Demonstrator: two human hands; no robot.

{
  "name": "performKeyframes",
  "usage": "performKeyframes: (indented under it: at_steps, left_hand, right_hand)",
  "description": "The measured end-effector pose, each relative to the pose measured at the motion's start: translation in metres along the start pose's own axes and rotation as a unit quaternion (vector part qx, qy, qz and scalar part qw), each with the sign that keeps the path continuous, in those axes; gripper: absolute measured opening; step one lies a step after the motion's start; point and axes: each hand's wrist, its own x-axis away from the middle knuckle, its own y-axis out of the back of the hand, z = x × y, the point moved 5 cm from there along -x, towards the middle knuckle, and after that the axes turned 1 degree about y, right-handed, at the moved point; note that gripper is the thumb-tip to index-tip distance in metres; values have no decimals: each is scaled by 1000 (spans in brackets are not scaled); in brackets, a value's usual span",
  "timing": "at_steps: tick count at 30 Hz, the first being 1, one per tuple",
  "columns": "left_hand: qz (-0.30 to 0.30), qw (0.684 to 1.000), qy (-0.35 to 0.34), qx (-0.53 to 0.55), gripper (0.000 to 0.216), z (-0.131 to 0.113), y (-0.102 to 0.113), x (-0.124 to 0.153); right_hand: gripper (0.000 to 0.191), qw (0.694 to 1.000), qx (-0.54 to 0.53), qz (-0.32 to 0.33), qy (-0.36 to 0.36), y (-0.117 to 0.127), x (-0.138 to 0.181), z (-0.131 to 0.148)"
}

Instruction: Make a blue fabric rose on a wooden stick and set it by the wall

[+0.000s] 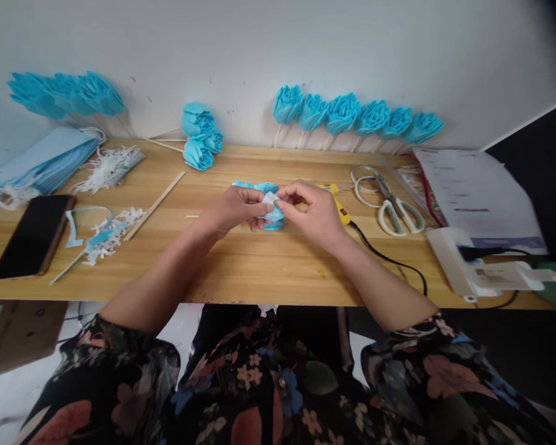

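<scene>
L hand (234,211): fingers curled, thumb & forefinger pinched shut on blue folded piece (265,187).
R hand (314,215): pinched on same piece from other side, fingertips nearly meeting L's.
Piece: betw. both hands, mid-desk (259,266); resting or lifted, couldn't tell.
Glue gun (340,210): yellow, just behind R hand.
Scissors (393,210): on desk, R of glue gun.
Blue flowers (356,114): row leaning at back wall.
Phone (32,235): far L, face up.

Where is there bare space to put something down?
Bare wood runs along the near edge of the table, between the phone and the white box. Another patch lies between the wooden stick and the left hand holding the blue flower. Scissors and papers crowd the right.
</scene>
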Motion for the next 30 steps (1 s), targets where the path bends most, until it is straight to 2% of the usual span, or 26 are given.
performKeyframes:
  at_steps: [3,6,15,17,21,24,30]
  left_hand:
    - [7,1000,-3,16,27,-3,-2,1]
    - [13,999,-3,45,28,-5,-2,1]
    - [32,993,-27,109,25,-3,0,1]
    - [36,991,-31,121,31,-3,0,1]
    - [36,991,-31,123,36,-1,1,0]
    - [15,993,-30,117,31,0,4,-1]
    - [-42,992,-43,106,32,-1,10,-1]
  right_hand:
    - [8,995,64,-1,81,1,1,9]
    - [14,991,81,17,105,2,2,12]
    - [21,993,71,32,90,6,1,9]
    - [22,993,73,33,90,6,0,9]
    - [23,987,102,41,119,6,0,11]
    - [24,983,112,40,138,7,0,14]
    - [23,991,90,24,95,14,-2,14]
